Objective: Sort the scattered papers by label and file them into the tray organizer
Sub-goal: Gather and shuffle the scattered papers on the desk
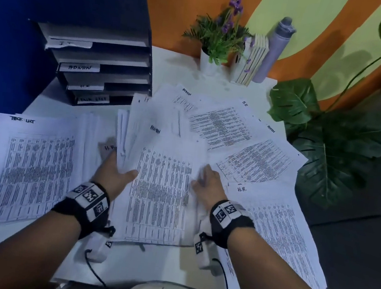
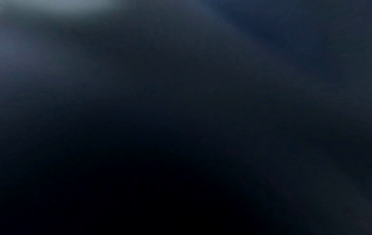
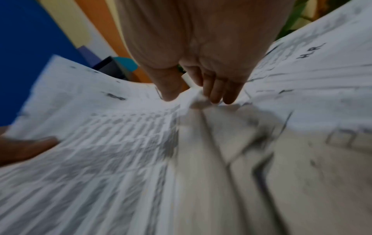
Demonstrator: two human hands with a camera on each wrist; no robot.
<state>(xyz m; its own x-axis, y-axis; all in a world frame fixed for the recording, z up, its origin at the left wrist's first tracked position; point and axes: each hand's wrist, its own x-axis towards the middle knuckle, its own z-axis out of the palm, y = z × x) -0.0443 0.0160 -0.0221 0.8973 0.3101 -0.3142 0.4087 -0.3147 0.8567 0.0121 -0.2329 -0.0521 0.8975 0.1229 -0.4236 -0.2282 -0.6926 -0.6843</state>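
Papers at frame centre: thin, limp, slippery; left hand grips stack's left edge, right hand pinches right edge; best held at edges.

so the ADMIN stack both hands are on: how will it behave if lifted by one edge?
Probably floppy: the ADMIN stack is loose sheets, already bowing where the left hand grips its edge. Likely to fan or slip apart, since sheet edges splay above that hand and no clip shows. The right hand pinches a crumpled corner, so thin, crease-prone paper.
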